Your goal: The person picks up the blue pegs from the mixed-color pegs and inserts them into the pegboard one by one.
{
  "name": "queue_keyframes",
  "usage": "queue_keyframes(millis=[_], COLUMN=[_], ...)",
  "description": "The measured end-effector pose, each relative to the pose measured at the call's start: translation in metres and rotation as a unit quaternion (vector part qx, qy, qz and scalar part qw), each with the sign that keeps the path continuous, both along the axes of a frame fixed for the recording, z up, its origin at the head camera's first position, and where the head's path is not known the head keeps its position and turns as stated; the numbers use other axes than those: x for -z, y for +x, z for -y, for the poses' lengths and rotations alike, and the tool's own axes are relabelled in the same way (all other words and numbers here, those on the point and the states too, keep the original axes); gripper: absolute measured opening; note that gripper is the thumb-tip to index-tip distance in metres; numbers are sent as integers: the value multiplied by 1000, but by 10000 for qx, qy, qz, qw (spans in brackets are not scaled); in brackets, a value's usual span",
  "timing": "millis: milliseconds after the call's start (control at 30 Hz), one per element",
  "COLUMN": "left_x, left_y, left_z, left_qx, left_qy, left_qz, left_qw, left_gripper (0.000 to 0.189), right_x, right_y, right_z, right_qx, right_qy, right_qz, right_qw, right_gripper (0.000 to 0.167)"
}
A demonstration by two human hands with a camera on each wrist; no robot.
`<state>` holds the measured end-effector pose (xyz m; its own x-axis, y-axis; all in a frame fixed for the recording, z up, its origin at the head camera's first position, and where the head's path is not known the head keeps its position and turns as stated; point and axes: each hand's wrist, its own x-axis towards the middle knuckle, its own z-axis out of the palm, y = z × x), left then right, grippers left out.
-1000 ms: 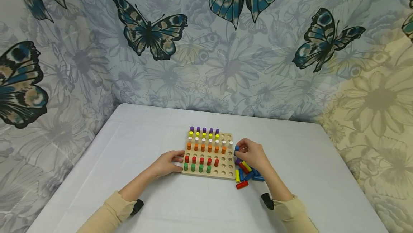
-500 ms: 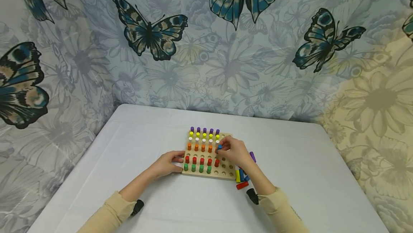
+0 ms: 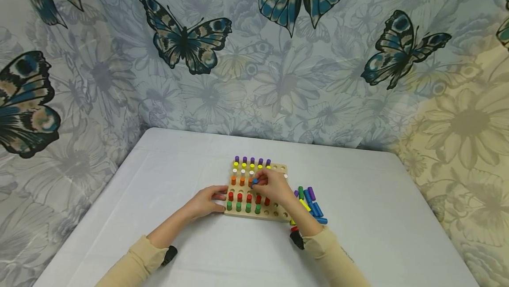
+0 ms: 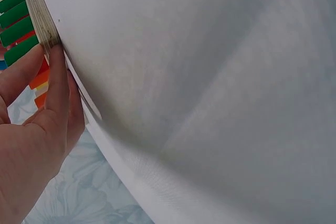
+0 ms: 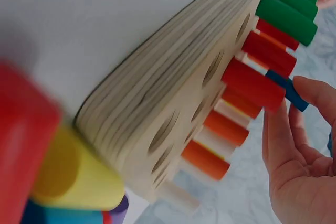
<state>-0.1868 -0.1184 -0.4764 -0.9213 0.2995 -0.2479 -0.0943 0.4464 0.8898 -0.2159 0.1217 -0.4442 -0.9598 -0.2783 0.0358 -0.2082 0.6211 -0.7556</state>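
A wooden pegboard lies on the table, with rows of purple, yellow, white, orange, red and green pegs standing in its holes. My left hand touches the board's left edge with fairly straight fingers, thumb at the near corner beside the green pegs. Between thumb and fingertips my right hand pinches a blue peg. That peg is held over the board, between the orange and red rows, and tilts in the right wrist view. The hand covers several orange and white pegs in the head view.
Loose pegs lie right of the board, among them purple, green and several blue ones. My right forearm hides part of this pile. A yellow peg and a red peg loom close in the right wrist view.
My right hand has carried the blue peg leftward from the pile beside the board to over its middle. More of the loose pegs show now. The left hand stays at the edge.
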Motion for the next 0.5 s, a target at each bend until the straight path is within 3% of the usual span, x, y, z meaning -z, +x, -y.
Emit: queue_keyframes(millis=[500], left_x=[3], left_y=[-2], left_z=[2], left_qx=[82], left_qy=[79], left_qz=[-65], left_qw=[9999], left_gripper=[66], right_x=[3], right_y=[0], right_z=[27], right_qx=[-573], right_qy=[61], right_qz=[-114], right_qw=[9983], right_gripper=[17])
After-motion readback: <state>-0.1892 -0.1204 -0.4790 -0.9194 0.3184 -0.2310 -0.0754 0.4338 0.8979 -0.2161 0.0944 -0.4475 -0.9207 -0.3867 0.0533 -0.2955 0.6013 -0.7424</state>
